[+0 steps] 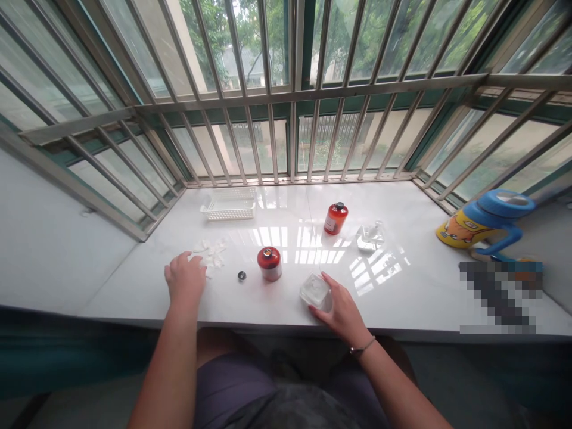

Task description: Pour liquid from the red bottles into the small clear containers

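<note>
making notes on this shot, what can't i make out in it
All in the head view:
Red bottles: label print too small to read.
Dark item at right: pixel blocks cover it.
Left hand: its back hides whether it holds any white pieces.
Clear container: right hand covers part of its side.

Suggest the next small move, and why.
Probably pinch one of the white pieces with the left grip: its fingertips are right at the pile's edge, while the right grip holds the clear container.
</note>
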Demonstrator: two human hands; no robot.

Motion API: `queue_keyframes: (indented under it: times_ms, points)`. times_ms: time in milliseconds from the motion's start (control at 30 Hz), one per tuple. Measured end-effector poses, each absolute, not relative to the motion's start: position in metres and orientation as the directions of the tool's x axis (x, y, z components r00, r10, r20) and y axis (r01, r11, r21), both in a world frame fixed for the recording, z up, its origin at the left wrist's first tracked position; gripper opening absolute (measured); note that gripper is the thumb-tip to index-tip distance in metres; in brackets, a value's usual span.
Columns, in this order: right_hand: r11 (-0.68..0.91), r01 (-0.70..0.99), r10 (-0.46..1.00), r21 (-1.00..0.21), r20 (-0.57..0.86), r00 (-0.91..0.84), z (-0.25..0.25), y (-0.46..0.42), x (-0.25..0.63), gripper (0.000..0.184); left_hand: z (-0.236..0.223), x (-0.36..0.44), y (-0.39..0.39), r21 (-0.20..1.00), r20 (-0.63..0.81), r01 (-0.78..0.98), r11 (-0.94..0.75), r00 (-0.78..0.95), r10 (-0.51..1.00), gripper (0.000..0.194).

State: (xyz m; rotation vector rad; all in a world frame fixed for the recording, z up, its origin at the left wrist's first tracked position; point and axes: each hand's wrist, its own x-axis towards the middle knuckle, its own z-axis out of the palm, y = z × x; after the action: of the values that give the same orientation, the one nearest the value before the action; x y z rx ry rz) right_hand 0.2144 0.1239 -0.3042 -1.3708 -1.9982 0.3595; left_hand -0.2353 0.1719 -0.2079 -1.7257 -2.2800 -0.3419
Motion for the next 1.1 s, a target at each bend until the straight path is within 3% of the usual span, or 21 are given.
queue_keyframes:
  times_ms: [267,333,400,533,667,767,900,1100]
  points:
    - [0.408,0.719,0.899,-0.563,0.383,-0.210,-0.301,0.124,0.213,0.087,-0.222,-0.227,0.190,0.042,0.101,0.967,0.251,-0.254,0.962,0.036]
    - [0.409,0.720,0.899,-0.561,0.384,-0.211,-0.301,0.124,0.213,0.087,-0.220,-0.220,0.189,0.078,0.127,0.961,0.265,-0.274,0.953,0.039]
    - [0.405,0.721,0.902,-0.563,0.377,-0.212,-0.302,0.124,0.213,0.088,-0.213,-0.206,0.184,0.194,0.195,0.961,0.198,-0.235,0.952,0.038]
    - [0.392,0.720,0.910,-0.572,0.358,-0.211,-0.303,0.123,0.214,0.088,-0.189,-0.155,0.168,0.510,0.387,0.842,-0.176,-0.042,0.921,0.049]
    - [0.396,0.715,0.908,-0.576,0.360,-0.212,-0.303,0.123,0.214,0.090,-0.176,-0.111,0.158,0.495,0.417,0.795,-0.351,0.137,0.899,0.053]
    - [0.392,0.713,0.910,-0.582,0.359,-0.208,-0.301,0.123,0.213,0.091,-0.178,-0.102,0.158,0.474,0.388,0.806,-0.355,0.170,0.906,0.054]
    - [0.394,0.710,0.909,-0.584,0.364,-0.205,-0.300,0.123,0.212,0.092,-0.181,-0.102,0.160,0.621,0.344,0.746,-0.241,0.017,0.939,0.089]
    - [0.384,0.714,0.912,-0.586,0.360,-0.195,-0.301,0.123,0.212,0.094,-0.180,-0.087,0.177,0.785,0.139,0.611,-0.102,-0.012,0.990,0.107]
